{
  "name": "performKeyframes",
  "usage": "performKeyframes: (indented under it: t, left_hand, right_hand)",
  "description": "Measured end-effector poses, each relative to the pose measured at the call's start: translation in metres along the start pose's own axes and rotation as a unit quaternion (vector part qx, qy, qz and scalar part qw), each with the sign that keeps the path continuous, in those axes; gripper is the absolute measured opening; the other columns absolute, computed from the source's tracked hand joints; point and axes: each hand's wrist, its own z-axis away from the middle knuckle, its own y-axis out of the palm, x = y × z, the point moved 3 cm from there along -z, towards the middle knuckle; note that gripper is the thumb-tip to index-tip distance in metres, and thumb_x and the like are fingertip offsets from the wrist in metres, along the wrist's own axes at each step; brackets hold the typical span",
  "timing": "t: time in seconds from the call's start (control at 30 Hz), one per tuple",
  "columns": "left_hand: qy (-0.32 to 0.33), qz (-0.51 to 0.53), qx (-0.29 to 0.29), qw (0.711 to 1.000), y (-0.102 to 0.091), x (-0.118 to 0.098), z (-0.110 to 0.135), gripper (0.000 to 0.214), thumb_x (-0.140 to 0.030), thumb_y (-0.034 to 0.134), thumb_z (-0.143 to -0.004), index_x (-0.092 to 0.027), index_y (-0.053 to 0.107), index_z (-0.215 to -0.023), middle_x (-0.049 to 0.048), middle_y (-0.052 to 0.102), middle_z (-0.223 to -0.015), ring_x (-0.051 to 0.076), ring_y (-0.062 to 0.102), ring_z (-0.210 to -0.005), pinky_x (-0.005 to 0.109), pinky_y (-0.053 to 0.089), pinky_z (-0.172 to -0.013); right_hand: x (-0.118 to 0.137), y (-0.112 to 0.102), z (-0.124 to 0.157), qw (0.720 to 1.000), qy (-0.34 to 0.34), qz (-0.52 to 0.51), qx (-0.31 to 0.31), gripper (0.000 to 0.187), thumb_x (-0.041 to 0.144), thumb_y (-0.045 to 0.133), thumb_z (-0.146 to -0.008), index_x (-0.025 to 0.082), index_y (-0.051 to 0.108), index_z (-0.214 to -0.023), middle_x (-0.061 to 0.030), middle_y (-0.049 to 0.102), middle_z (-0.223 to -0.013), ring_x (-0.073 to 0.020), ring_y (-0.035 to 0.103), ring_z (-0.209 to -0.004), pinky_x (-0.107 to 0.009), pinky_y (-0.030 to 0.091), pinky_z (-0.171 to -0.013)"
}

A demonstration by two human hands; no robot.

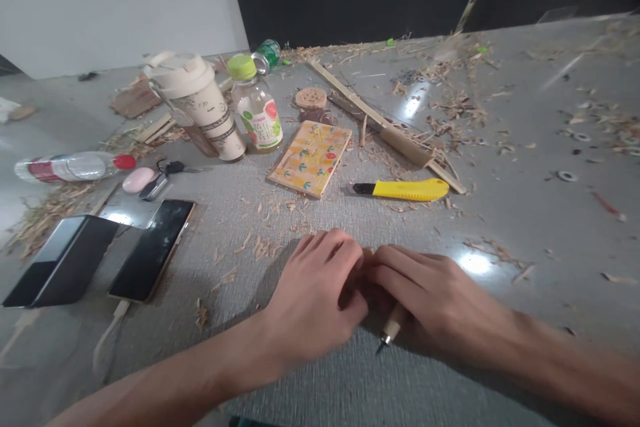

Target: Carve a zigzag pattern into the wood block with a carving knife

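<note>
Both my hands rest together on the grey table near its front edge. My left hand [317, 293] is curled, its fingers pressed down over something small that I cannot make out. My right hand [425, 290] is closed around a wooden-handled carving tool [391, 329], whose metal tip pokes out under the palm and points toward me. The fingertips of both hands meet at the hidden piece. Wood shavings lie scattered just beyond the hands.
Beyond the hands lie a yellow utility knife [405, 189], a patterned notebook [311, 157] and long bamboo sticks [385, 127]. A cream tumbler [200, 103] and a drink bottle [256, 107] stand at back left. Two phones [153, 250] lie at left, near a fallen water bottle [75, 167].
</note>
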Motion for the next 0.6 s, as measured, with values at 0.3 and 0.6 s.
performKeyframes:
  t: [0.3,0.6]
  left_hand:
    - [0.005,-0.027,-0.013,1.0,0.004,0.001,0.002,0.027,-0.012,0.059,-0.085,-0.025,0.055,-0.108,0.0145,0.078,-0.123,0.035,0.074,-0.109,0.053,0.057,-0.09]
    - [0.003,-0.081,0.042,0.996,0.006,0.0,0.001,0.024,-0.014,0.055,-0.092,-0.023,0.056,-0.114,0.0175,0.076,-0.131,0.037,0.072,-0.114,0.058,0.058,-0.094]
  right_hand:
    - [0.018,-0.008,-0.002,0.997,-0.016,0.079,0.01,0.029,-0.001,0.047,-0.104,0.018,0.068,-0.105,-0.0074,0.073,-0.095,-0.0208,0.069,-0.078,-0.033,0.059,-0.063]
    - [0.023,0.004,0.0,0.991,0.022,0.129,0.027,0.033,-0.006,0.044,-0.097,0.018,0.063,-0.11,-0.0074,0.071,-0.096,-0.0207,0.066,-0.073,-0.033,0.055,-0.056]
